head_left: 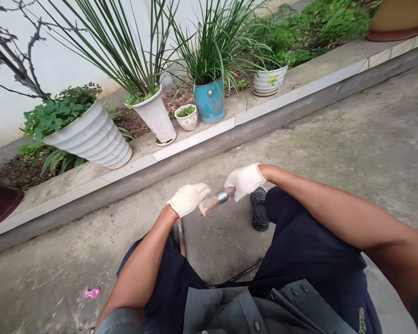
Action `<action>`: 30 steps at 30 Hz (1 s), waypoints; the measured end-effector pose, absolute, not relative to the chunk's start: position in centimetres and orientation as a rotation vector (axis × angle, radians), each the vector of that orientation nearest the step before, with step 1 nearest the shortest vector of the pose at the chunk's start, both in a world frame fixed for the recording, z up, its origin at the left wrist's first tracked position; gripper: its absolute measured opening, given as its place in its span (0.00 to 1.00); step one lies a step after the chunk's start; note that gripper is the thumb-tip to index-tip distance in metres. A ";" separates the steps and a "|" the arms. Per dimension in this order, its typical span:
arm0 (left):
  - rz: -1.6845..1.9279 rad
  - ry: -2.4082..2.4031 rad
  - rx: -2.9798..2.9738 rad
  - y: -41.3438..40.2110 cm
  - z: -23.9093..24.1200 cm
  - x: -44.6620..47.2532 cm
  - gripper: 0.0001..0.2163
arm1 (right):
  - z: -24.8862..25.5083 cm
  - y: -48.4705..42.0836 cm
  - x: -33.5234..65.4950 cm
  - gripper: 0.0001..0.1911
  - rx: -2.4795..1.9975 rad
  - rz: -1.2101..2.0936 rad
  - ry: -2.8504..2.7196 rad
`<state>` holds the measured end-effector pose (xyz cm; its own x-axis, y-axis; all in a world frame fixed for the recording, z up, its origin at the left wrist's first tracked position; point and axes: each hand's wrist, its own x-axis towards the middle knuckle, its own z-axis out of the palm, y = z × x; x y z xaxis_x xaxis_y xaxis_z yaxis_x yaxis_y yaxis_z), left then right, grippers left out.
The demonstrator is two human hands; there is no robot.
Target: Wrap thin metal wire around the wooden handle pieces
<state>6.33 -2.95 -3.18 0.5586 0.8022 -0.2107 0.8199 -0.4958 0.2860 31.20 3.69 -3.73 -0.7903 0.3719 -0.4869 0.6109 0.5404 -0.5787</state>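
My right hand [245,180], in a white knitted glove, is closed round one end of a short wooden handle [212,204] bound with shiny metal wire [224,195]. The handle's bare end points down and left. Close beside that end is my left hand [189,198], gloved the same way, its fingers stretched toward the handle and seemingly apart from it. Below the left wrist, a second wooden handle [181,239] with a metal band shows beside my left shoe; its upper end is hidden.
Potted plants line a low tiled ledge [195,139]: a tilted white ribbed pot [94,137], a tall white pot [156,118], a small pot [187,119], and a blue bucket [211,102]. On the concrete lies a pink object [92,292]. My right shoe [259,208] stands near the handle.
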 end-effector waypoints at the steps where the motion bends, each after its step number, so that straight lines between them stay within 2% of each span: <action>1: -0.045 1.337 2.417 -2.9 -3.1 6.3 0.13 | -3.3 3.8 31.4 0.11 0.881 -1.216 2.466; 4: -0.005 1.502 2.289 -2.9 -3.2 6.6 0.16 | -1.9 3.8 31.4 0.10 1.058 -1.361 2.523; 8: -0.004 1.574 2.275 -3.2 -3.4 7.5 0.19 | -1.2 4.1 30.6 0.12 1.318 -1.329 2.607; 10: -0.034 1.580 2.256 -3.4 -3.4 7.9 0.18 | -1.6 4.7 30.3 0.14 1.508 -1.127 2.634; 14: -0.101 1.550 2.313 -3.6 -3.4 8.2 0.17 | -3.2 5.9 30.0 0.14 1.683 -0.489 2.564; 19: -0.165 1.542 2.397 -3.2 -3.7 7.6 0.17 | -4.3 5.1 29.5 0.18 1.451 -0.289 2.368; 23: -0.202 1.510 2.430 -3.1 -3.8 6.9 0.17 | -4.7 3.6 29.6 0.13 1.120 -0.379 2.434; 26: -0.201 1.441 2.443 -3.2 -3.6 6.5 0.17 | -4.8 3.4 30.2 0.07 0.860 -0.654 2.483; 30: -0.132 1.323 2.450 -3.2 -3.2 6.4 0.13 | -4.0 3.8 31.0 0.09 0.775 -0.999 2.563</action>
<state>6.39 -3.19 -3.21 0.5589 0.7921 -0.2454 0.8250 -0.5013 0.2608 31.01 3.82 -4.02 -0.8159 0.3788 -0.4370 0.5746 0.6163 -0.5386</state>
